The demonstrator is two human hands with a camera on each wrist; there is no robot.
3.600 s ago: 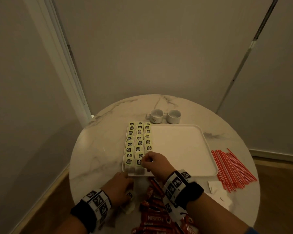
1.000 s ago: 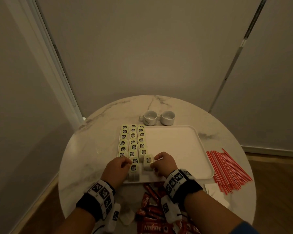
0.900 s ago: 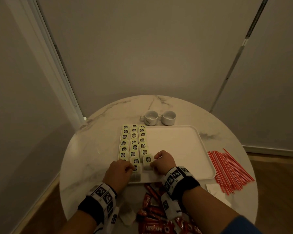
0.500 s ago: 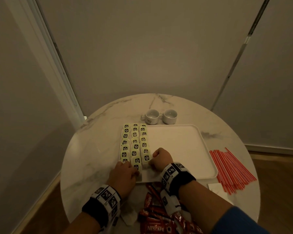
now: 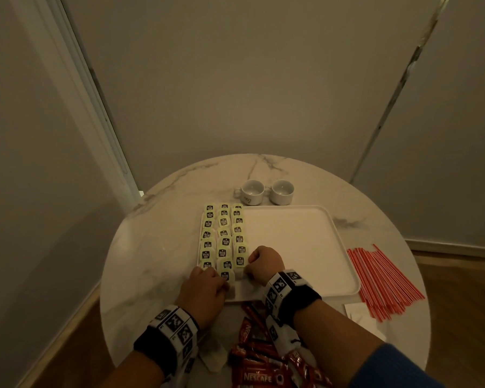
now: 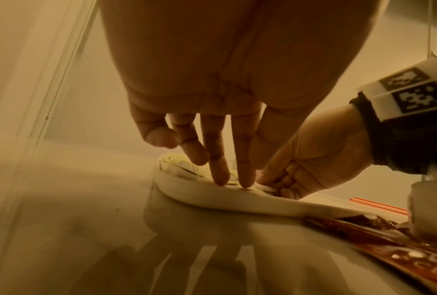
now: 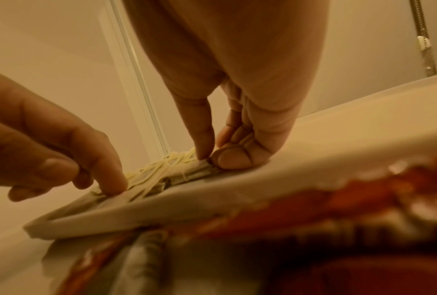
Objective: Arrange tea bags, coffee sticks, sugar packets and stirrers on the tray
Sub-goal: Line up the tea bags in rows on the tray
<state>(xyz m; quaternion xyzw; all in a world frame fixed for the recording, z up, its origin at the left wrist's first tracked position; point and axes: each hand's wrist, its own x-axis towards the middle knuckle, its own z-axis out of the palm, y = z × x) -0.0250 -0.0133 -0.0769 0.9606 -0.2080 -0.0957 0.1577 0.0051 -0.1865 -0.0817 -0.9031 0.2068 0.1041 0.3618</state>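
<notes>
A white tray (image 5: pixel 297 247) lies mid-table, with tea bags (image 5: pixel 224 233) in three columns along its left side. My left hand (image 5: pixel 221 282) reaches over the tray's near-left corner, and its straight fingers (image 6: pixel 246 177) press down on the nearest tea bags (image 6: pixel 184 169). My right hand (image 5: pixel 248 271) is just to the right of it. Its index finger and thumb (image 7: pixel 233 159) pinch the last tea bag of the right column (image 7: pixel 194 169) against the tray floor, with the other fingers curled. Red coffee sticks (image 5: pixel 259 359) are piled at the table's near edge. Red stirrers (image 5: pixel 384 281) lie right of the tray.
Two white cups (image 5: pixel 266 191) stand behind the tray. White packets (image 5: pixel 357 310) lie by the near ends of the stirrers, and another white packet (image 5: pixel 214 357) lies left of the coffee sticks. The round marble table (image 5: pixel 157 247) stands in a corner between walls.
Over the last second both hands slid the two nearest tea bags up into line with the columns. Before that the left hand came up from the table onto the tray.
</notes>
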